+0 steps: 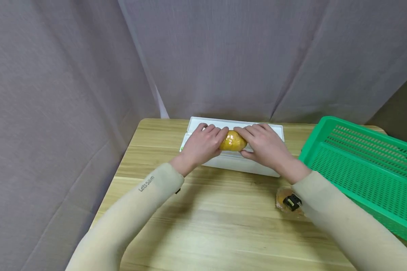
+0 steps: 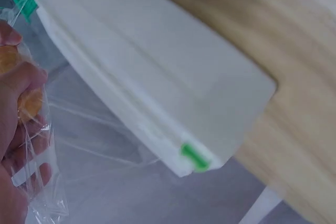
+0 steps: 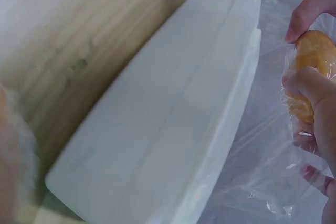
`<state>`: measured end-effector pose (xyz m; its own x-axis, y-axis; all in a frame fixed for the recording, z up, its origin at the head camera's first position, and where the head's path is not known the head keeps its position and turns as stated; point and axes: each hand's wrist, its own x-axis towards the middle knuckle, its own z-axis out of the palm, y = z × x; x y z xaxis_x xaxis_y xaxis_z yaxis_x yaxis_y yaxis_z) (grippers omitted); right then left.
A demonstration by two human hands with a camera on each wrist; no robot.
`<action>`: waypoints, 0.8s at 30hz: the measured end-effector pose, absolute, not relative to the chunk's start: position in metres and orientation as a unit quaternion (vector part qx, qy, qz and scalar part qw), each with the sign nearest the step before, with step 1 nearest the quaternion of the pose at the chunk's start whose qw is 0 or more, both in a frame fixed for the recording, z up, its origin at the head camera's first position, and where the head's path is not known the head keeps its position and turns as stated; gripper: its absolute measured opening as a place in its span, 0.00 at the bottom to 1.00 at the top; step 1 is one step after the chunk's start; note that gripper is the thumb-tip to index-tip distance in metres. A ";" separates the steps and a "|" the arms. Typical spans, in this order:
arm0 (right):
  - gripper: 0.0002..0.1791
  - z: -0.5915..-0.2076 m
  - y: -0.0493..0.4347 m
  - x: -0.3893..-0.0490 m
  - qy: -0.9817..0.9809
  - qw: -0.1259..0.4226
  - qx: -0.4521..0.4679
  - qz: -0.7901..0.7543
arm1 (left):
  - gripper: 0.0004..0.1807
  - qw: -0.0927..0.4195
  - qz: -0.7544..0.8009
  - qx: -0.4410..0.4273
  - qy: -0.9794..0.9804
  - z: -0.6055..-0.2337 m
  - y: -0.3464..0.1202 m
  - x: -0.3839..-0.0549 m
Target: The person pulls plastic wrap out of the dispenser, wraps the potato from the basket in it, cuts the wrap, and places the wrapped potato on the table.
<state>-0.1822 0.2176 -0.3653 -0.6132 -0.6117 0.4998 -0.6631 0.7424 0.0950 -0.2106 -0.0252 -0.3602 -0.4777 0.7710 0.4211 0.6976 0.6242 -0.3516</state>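
Above a long white cling film dispenser box [image 1: 239,164], both hands hold a rounded yellow-orange fruit [image 1: 233,141] in shiny clear film. My left hand [image 1: 203,142] grips its left end, and my right hand [image 1: 266,145] has fingers and thumb around the right end. Clear film [image 3: 262,182] stretches between the box and the hands in the right wrist view. A small green slider [image 2: 194,157] sits at one end of the box in the left wrist view. The fruit's exact kind is unclear under the film.
On the wooden table [image 1: 207,233], another film-wrapped orange item [image 1: 280,194] lies below my right wrist, partly hidden by the wrist camera. A green slatted basket [image 1: 366,173] stands at the right. Grey curtains [image 1: 224,56] hang behind the table and along its left side.
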 end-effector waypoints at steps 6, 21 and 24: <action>0.40 -0.355 0.220 -0.191 -0.892 0.271 0.356 0.059 | 0.25 0.259 0.053 -0.427 -0.865 -0.345 -0.022 -0.219; 0.39 -0.325 0.220 -0.202 -0.880 0.310 0.356 0.056 | 0.25 0.261 0.057 -0.419 -0.868 -0.312 -0.019 -0.230; 0.38 -0.318 0.220 -0.203 -0.879 0.310 0.359 0.053 | 0.25 0.261 0.056 -0.420 -0.867 -0.305 -0.020 -0.230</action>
<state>-0.2027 0.2200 -0.3177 -0.5505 -0.5975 0.5831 -0.6638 0.7368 0.1284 -0.2302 -0.0200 -0.3049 -0.5111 0.7574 0.4064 0.6992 0.6413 -0.3159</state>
